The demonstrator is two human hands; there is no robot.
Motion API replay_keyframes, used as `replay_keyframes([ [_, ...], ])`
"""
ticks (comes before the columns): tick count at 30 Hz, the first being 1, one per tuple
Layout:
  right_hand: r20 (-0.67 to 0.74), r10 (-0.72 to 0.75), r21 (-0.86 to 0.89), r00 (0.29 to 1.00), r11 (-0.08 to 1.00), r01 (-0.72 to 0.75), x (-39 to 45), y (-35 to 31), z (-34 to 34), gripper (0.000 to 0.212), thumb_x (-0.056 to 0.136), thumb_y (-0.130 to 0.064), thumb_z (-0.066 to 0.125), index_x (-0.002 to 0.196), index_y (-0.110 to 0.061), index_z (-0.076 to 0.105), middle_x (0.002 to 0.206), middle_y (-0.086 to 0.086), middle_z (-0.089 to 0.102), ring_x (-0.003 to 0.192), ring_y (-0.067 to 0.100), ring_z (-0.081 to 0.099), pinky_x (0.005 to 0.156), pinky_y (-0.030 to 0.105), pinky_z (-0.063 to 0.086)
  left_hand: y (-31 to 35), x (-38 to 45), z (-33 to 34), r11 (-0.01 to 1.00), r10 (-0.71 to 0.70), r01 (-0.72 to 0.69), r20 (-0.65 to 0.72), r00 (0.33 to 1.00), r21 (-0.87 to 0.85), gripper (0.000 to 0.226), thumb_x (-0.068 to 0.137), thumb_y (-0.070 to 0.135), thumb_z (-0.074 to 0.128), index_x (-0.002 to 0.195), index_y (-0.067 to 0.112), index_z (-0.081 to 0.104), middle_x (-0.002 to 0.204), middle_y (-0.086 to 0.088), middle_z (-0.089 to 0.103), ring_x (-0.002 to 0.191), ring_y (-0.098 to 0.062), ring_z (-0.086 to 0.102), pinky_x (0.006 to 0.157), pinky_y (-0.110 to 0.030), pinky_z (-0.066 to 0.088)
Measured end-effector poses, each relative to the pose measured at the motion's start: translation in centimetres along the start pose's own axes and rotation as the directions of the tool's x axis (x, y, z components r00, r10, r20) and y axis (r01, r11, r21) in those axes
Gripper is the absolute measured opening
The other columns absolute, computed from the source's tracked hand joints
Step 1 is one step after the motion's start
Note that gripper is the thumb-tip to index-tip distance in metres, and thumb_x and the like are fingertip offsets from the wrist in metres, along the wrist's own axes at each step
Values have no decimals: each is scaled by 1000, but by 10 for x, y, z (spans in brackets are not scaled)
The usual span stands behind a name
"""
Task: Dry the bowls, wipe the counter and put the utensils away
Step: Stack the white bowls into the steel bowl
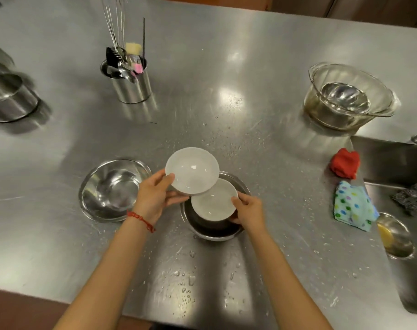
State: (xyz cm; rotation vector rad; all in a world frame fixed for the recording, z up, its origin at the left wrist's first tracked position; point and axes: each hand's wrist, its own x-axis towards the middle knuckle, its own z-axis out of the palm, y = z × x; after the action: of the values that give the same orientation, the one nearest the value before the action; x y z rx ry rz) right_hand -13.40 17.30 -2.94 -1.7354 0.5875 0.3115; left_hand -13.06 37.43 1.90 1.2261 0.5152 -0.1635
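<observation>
My left hand [155, 198] grips a white bowl [192, 170] by its near-left rim and holds it lifted above the wet steel counter [226, 67]. A second white bowl [213, 201] sits just below it, inside a steel bowl [212, 231], and my right hand [249, 210] holds its right rim. Another steel bowl [112, 189] stands to the left. A steel utensil holder [131, 88] with a whisk, spatulas and spoons stands at the back left. A dotted cloth [353, 206] and a red cloth [345, 163] lie at the right.
A glass bowl [350, 96] with a steel bowl inside stands at the back right. The sink [405, 163] lies at the right edge, with a scourer in it and a small steel dish [397, 236] with something yellow beside it. Steel pots [9, 98] are at the far left. Water drops dot the counter.
</observation>
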Motion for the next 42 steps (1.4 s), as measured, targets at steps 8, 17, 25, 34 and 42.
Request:
replay_keyframes([
  [8, -191, -212, -210, 958, 963, 171, -7, 3, -15, 17, 87, -21, 60, 90, -10, 72, 71, 9, 69, 69, 25, 65, 69, 41, 56, -15, -1, 8, 993, -74, 66, 81, 994, 97, 34, 92, 6, 49, 127, 8, 49, 105, -10, 61, 70, -27, 70, 52, -32, 58],
  [17, -114, 54, 122, 992, 992, -40, 1, 26, -44, 17, 86, -16, 63, 100, -10, 70, 72, 2, 70, 58, 9, 62, 55, 20, 53, -25, 3, 29, 924, -58, 33, 54, 997, 380, 35, 88, 3, 56, 123, 7, 54, 106, -13, 60, 87, -30, 62, 54, -36, 59],
  [25, -130, 80, 175, 988, 983, -57, 0, 29, -39, 15, 87, -20, 62, 92, -12, 73, 64, -1, 66, 52, 10, 54, 53, 22, 46, -36, 9, 25, 839, 53, -49, 7, 999, 541, 25, 80, 4, 67, 105, 5, 66, 72, -1, 63, 59, -16, 62, 43, -21, 54],
  [34, -119, 78, 230, 990, 972, -49, 2, 27, -40, 11, 86, -13, 62, 88, -20, 71, 77, -3, 71, 69, 13, 66, 55, 19, 50, -67, 2, 0, 825, 110, 38, -226, 968, 564, 22, 86, 14, 62, 106, 4, 65, 88, -5, 61, 78, -19, 56, 70, -25, 50],
  [42, -132, 17, 193, 991, 981, 9, 0, 26, -40, 11, 86, -8, 62, 90, -13, 70, 75, -4, 68, 73, 14, 64, 61, 21, 50, -74, -6, 3, 980, -47, 109, -334, 942, 168, 20, 80, -2, 65, 99, -4, 65, 78, -18, 65, 64, -24, 59, 54, -27, 53],
])
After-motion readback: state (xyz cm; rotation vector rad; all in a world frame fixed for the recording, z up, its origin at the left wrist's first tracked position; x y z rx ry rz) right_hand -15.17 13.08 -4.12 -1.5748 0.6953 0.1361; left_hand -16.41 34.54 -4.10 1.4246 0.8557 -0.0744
